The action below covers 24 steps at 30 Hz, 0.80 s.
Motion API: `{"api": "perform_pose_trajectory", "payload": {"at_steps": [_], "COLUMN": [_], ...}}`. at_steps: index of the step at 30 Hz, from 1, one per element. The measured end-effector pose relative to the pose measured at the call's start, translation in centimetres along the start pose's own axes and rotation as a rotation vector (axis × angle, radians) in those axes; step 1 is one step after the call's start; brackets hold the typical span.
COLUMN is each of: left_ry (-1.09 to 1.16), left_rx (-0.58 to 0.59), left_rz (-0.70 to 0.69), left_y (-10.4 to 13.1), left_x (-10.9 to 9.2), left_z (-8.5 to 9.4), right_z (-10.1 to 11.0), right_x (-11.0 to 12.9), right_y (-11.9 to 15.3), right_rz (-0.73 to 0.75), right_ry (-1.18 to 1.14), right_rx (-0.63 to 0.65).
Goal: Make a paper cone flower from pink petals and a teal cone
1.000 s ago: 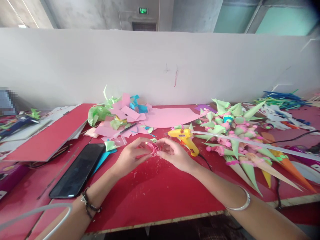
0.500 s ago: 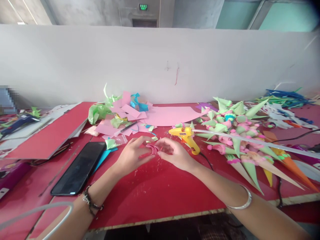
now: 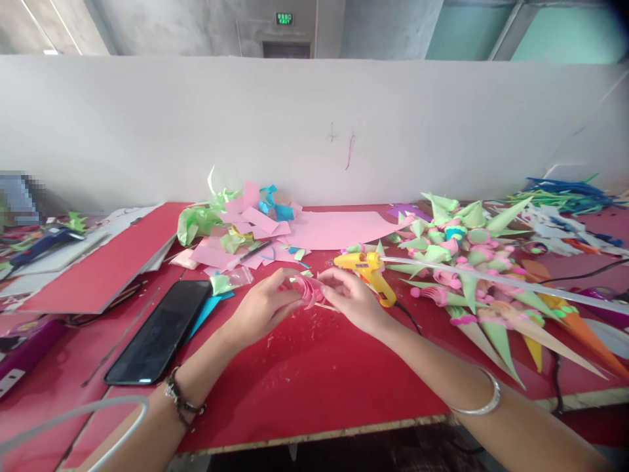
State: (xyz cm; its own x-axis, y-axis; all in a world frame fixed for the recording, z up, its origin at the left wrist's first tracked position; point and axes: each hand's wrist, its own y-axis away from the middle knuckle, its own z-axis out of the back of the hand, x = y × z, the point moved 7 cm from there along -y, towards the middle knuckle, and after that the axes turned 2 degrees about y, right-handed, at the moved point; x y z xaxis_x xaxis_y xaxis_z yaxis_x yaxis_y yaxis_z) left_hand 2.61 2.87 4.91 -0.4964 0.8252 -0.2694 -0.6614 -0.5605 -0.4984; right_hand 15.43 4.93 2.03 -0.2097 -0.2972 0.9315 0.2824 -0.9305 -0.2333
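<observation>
Between my two hands, just above the red table [image 3: 314, 387], is a curled pink paper piece cut into strips [image 3: 310, 290]. My left hand [image 3: 268, 301] grips its left side, thumb and fingers bent round it. On the other side my right hand [image 3: 351, 298] pinches the strips, its fingertips partly hidden behind the paper. Just right of my right hand lies a yellow glue gun [image 3: 368, 270] with a long clear glue stick [image 3: 472, 271] in its back end.
A black phone [image 3: 160, 334] lies left of my left arm. Pink paper scraps [image 3: 260, 223] and crumpled green paper [image 3: 196, 224] lie behind my hands. At right is a heap of paper cones [image 3: 469, 282]. A purple power strip [image 3: 32, 347] sits far left.
The pink strips have spread and bend downward more between my fingers, showing more of the paper. My hands stay in nearly the same place.
</observation>
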Motion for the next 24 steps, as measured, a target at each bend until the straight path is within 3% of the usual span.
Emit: {"api": "perform_pose_trajectory", "payload": {"at_steps": [9, 16, 19, 21, 24], "left_ry": [-0.023, -0.197, -0.161, -0.109, -0.094], "left_rx": [0.016, -0.037, -0.072, -0.062, 0.054], "left_rz": [-0.024, -0.052, 0.008, 0.082, 0.144], "left_y": [0.2, 0.2, 0.4, 0.5, 0.6], "left_x": [0.1, 0.5, 1.5, 2.4, 3.5], "left_z": [-0.1, 0.9, 0.9, 0.3, -1.6], "right_z": [0.8, 0.9, 1.2, 1.5, 1.8], "right_x": [1.1, 1.6, 1.5, 1.5, 1.8], "right_y": [0.2, 0.2, 0.2, 0.2, 0.2], "right_rz": [0.182, 0.192, 0.175, 0.176, 0.180], "right_ry": [0.292, 0.382, 0.357, 0.326, 0.295], "right_rx": [-0.083, -0.053, -0.075, -0.100, -0.142]}}
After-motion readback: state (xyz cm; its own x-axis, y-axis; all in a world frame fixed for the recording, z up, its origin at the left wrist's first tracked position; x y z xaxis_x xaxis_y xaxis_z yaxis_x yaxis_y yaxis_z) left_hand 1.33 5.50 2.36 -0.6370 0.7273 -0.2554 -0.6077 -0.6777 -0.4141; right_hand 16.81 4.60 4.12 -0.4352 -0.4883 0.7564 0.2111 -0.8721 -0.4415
